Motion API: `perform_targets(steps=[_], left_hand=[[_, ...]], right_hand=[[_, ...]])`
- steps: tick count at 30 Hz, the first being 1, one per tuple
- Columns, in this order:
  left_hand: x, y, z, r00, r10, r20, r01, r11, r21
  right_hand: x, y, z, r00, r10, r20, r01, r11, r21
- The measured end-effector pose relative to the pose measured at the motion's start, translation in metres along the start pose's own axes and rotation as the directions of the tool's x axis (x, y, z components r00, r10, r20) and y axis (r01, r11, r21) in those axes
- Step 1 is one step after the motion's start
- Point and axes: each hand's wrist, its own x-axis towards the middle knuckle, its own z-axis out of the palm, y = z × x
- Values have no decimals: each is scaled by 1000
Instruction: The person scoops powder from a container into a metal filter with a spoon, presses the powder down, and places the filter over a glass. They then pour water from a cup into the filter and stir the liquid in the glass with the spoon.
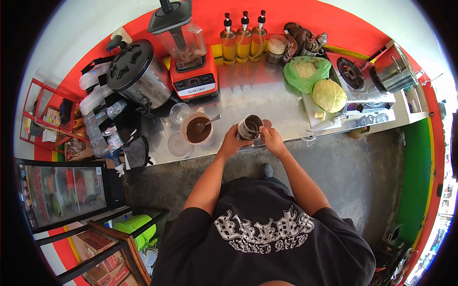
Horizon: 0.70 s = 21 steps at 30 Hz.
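Observation:
Near the front edge of the steel counter, my left hand (232,142) is wrapped around the left side of a metal cup (244,135). The cup's open top faces me, and something brownish shows inside. My right hand (272,139) closes at the cup's right side; whether it grips a handle or a spoon there is hidden. To the left stands a tub (210,137) of brown powder with a metal spoon (208,122) resting in it. A clear round lid (181,144) lies beside the tub, and a clear plastic cup (180,113) stands behind it.
Behind are a red blender (193,76), a large steel pot (138,76) and three oil bottles (244,45). On the right, a cabbage (329,96) and a green bag (296,76) sit near a gas stove (350,74). The steel counter (267,100) ends just before my body.

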Motion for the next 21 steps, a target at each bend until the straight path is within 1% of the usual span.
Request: perform_targets(steps=[2,3,5,6,8,9,11,12,14,15,17,18,20,21], left_hand=[[0,6,0,1000,-14,0,14,999,30],[2,-1,-2,1000,-18,6,18,1000,-3],[3,-5,-3,1000,-22,10,22,999,-35],[2,-5,-4,1000,-10,-1,10,999,-35],[1,-4,-4,1000,2,-9,-3,999,-37],[2,-2,-5,1000,-17,9,17,999,-47],[1,0,-5,999,-36,21,37,998,-60],[0,1,-4,999,-41,25,43,994,-98],[-1,2,-4,999,-45,27,49,989,-136],[1,-2,-5,999,-46,30,50,988,-146],[3,-11,-6,999,-44,28,48,986,-157],[1,-11,-4,999,-29,16,31,984,-173],[-1,-11,-4,1000,-15,4,15,982,-188],[-3,-9,-3,1000,18,-21,-20,993,-119]], right_hand=[[-1,2,-2,989,-106,104,116,989,-94],[-4,-2,-1,989,-106,103,116,989,-93],[-14,-21,3,987,-161,4,156,947,-280],[-16,-24,3,987,-160,5,155,948,-279],[-21,-30,1,957,-252,145,286,906,-312],[-21,-29,1,957,-251,144,285,906,-314],[-20,-27,3,971,-234,48,236,915,-328],[-20,-26,3,971,-233,52,237,914,-329],[-21,-25,3,947,-277,164,317,892,-322],[-23,-28,4,946,-278,164,318,891,-324],[-27,-33,6,942,-326,84,336,888,-314],[-26,-33,7,941,-328,87,338,887,-314],[-25,-31,6,845,-483,232,535,769,-350],[-26,-33,6,845,-481,232,534,769,-351]])
